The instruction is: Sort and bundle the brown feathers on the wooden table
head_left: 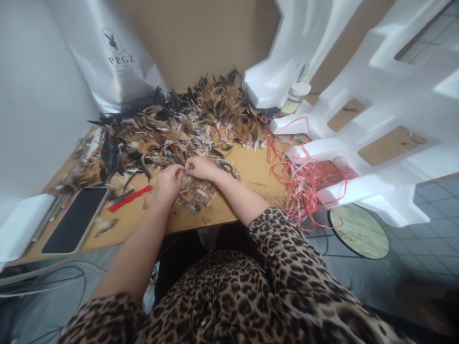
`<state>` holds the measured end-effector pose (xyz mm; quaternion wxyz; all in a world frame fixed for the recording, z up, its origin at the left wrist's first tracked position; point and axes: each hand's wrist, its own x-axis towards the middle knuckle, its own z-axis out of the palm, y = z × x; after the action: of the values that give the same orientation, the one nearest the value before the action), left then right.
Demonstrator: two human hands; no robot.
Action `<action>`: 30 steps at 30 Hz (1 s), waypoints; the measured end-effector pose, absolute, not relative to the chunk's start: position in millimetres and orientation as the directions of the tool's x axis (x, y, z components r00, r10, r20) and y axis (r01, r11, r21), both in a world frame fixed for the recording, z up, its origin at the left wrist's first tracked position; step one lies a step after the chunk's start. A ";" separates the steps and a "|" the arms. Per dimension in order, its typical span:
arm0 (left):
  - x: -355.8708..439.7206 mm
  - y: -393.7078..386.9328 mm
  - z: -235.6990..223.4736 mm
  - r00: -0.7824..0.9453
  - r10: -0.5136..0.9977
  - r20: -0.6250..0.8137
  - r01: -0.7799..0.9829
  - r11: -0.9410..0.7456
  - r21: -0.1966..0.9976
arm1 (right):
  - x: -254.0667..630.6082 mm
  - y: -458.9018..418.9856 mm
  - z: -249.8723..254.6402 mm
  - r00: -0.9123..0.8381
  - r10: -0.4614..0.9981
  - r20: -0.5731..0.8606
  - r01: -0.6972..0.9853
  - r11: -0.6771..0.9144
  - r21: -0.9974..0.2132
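Note:
A big heap of brown, black and white feathers (186, 119) covers the far half of a wooden table (251, 167). My left hand (169, 182) and my right hand (201, 168) meet at the near edge of the heap, fingertips pinched together on a small bunch of feathers (185, 172). More loose feathers lie under and in front of both hands.
A phone (76, 219) lies face up at the left, with a red-handled tool (129, 198) beside it. A tangle of red string (304, 181) hangs over the table's right edge. White foam pieces (376, 105), a small jar (294, 98) and a silver bag (114, 57) stand behind.

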<state>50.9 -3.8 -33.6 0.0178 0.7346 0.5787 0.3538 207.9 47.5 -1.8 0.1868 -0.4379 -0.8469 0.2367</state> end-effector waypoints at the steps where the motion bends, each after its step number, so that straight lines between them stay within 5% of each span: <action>1: 50.4 -3.2 -34.6 0.077 0.859 0.506 0.837 -0.332 0.435 | 208.0 46.8 -1.4 -0.553 0.825 0.117 0.644 0.513 -0.568; 30: 48.8 -4.6 -34.6 0.023 0.848 0.530 0.834 -0.309 0.457 | 203.7 45.0 -1.8 -0.545 0.833 0.098 0.616 0.478 -0.626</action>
<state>48.8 -4.6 -34.6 0.0092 0.7152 0.5879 0.3779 203.7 45.0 -1.8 0.1993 -0.4333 -0.8361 0.2710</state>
